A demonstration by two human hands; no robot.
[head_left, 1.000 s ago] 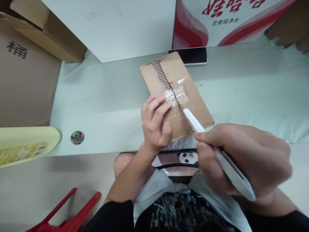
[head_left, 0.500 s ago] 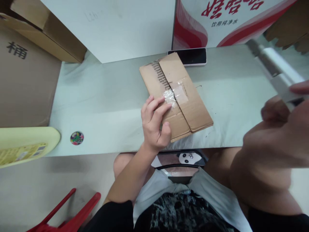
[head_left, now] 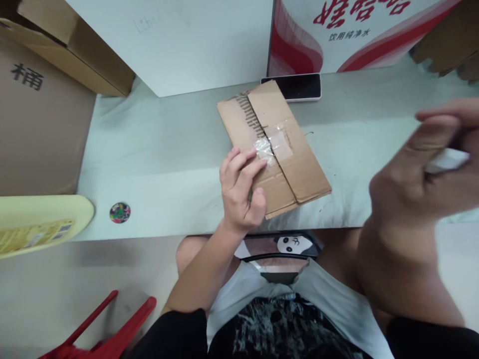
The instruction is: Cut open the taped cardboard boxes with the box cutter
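A flat cardboard box (head_left: 303, 164) lies on the desk (head_left: 168, 192), apparently being steadied by the left hand (head_left: 242, 197), fingers loosely apart on its left side, while the right hand (head_left: 407, 172), closed around a partly hidden white object (head_left: 447, 161), hovers right of the box, needing leftward travel for contact.

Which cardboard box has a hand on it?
The flat brown box with clear tape, under the left hand; no hand touches the other boxes.
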